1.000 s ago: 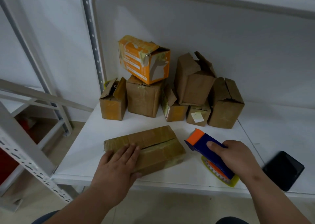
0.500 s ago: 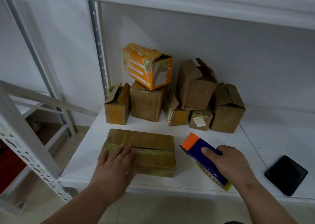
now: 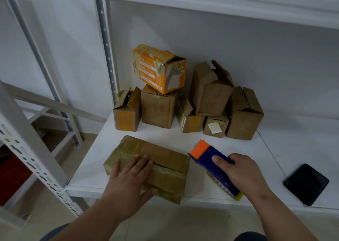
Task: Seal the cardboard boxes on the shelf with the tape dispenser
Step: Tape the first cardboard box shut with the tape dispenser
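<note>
A flat brown cardboard box (image 3: 165,160) lies at the front of the white shelf (image 3: 256,149), its top seam showing as a dark slit. My left hand (image 3: 128,178) rests flat on its left half, fingers straight, thumb at the front edge. Just right of the box, my right hand (image 3: 242,173) grips a blue tape dispenser (image 3: 207,154) with an orange front end and a yellow toothed edge; its orange end points at the box's right corner. Several small brown boxes (image 3: 244,116) stand at the back, some with open flaps.
An orange box (image 3: 157,70) lies tilted on top of a brown one at the back. A black phone (image 3: 306,184) sits at the shelf's front right. A white perforated upright (image 3: 108,57) and a slanted rack post (image 3: 27,149) stand on the left. Another shelf hangs overhead.
The flat box has been turned, its right end swinging toward the front edge. My right hand has stayed beside the box's right end with the dispenser. The view has shifted a little.
</note>
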Available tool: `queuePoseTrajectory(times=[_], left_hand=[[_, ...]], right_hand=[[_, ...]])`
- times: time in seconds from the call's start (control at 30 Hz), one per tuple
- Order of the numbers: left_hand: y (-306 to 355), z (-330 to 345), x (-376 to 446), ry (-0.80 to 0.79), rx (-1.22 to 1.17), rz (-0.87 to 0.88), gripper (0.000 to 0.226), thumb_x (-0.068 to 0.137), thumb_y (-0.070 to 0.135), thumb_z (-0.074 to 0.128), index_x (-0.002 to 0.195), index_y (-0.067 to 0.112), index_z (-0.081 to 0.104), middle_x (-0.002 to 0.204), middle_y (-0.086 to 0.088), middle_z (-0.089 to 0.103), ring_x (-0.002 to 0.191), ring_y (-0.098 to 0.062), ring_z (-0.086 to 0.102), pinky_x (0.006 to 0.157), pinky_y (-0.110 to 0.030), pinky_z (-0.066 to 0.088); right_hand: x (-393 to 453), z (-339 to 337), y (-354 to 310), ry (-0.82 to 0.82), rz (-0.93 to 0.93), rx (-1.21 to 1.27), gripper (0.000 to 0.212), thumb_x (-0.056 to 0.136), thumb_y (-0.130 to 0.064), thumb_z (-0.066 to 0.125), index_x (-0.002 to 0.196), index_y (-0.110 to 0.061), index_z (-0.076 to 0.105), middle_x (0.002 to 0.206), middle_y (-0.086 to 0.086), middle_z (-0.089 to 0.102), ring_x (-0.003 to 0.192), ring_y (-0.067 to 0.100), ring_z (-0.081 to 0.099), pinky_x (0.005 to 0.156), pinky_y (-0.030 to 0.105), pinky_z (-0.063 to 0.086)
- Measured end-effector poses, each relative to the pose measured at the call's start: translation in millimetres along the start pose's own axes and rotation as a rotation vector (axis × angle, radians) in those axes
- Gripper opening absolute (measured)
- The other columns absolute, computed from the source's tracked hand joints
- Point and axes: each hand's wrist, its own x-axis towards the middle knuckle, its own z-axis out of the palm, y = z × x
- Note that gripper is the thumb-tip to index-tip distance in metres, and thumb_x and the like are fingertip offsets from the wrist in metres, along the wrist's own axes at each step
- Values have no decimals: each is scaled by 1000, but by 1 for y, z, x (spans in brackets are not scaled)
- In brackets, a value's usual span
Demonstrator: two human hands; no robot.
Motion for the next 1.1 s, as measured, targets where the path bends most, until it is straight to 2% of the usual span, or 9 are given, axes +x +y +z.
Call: queuePoseTrajectory(times=[0.1, 0.27, 0.43, 0.5, 0.57, 0.7, 0.83, 0.97, 1.1], left_hand=[[1, -1, 5, 62, -22, -4, 99, 72, 89, 1, 151, 35, 30, 158, 13, 26, 149, -14, 15, 116, -48, -11], [5, -5, 5, 46, -20, -38, 88, 80, 81, 26, 154, 41, 1, 163, 15, -1, 150, -14, -7, 118, -51, -9], [6, 2, -9, -6, -1, 13, 83, 78, 81, 26, 152, 45, 12, 156, 8, 28, 142, -27, 36, 114, -45, -2], [4, 0, -2, 62, -45, 12, 82, 74, 82, 15, 149, 53, 6, 158, 17, 2, 149, -18, 10, 116, -46, -9], [5, -6, 3, 84, -108, -71, 81, 74, 83, 23, 143, 59, -10, 154, 21, -17, 149, -13, -10, 118, -47, -5], [-4, -20, 6, 65, -216, -382, 121, 58, 92, 49, 139, 49, -30, 154, 15, -28, 148, -22, -18, 119, -50, 5], [-20, -17, 13, 124, -666, -617, 134, 43, 86, 67, 153, 25, 24, 160, -9, 15, 144, -35, 22, 115, -56, 25], [-26, -1, 10, 155, -947, -815, 91, 71, 49, 81, 145, 15, 42, 142, -15, 50, 125, -39, 48, 107, -55, 37], [-17, -6, 10, 103, -1164, -842, 34, 84, 27, 75, 110, 7, 68, 108, -14, 66, 102, -36, 58, 103, -53, 43]], right_hand=[[0, 0, 0, -2, -2, 6, 38, 89, -51, 57, 76, -16, 57, 71, -1, 66, 65, 13, 64, 57, 22, 43], [-2, 2, -3, 10, -11, 38, 37, 89, -51, 57, 79, -16, 59, 74, -1, 67, 67, 13, 65, 58, 22, 44], [-8, 10, -8, 43, -25, 78, 37, 89, -52, 57, 77, -17, 59, 71, -2, 66, 65, 11, 64, 57, 21, 44], [-10, 16, -7, 56, -22, 78, 40, 88, -54, 57, 75, -16, 59, 68, -2, 64, 62, 11, 63, 56, 21, 42], [-12, 20, -7, 48, -17, 81, 41, 87, -55, 56, 75, -16, 59, 67, -3, 64, 62, 10, 62, 55, 19, 42], [-15, 21, -5, 37, 0, 143, 43, 88, -57, 54, 76, -16, 58, 70, -2, 65, 65, 11, 63, 59, 23, 46], [-17, 27, 1, 49, 60, 176, 42, 89, -58, 51, 77, -18, 55, 73, -3, 63, 67, 10, 61, 56, 20, 42], [-21, 38, 6, 27, 140, 273, 42, 89, -61, 49, 77, -20, 51, 79, -3, 62, 71, 12, 61, 57, 21, 43], [-27, 42, 9, 32, 168, 307, 40, 90, -62, 46, 80, -23, 49, 81, -6, 60, 74, 12, 60, 56, 20, 40]])
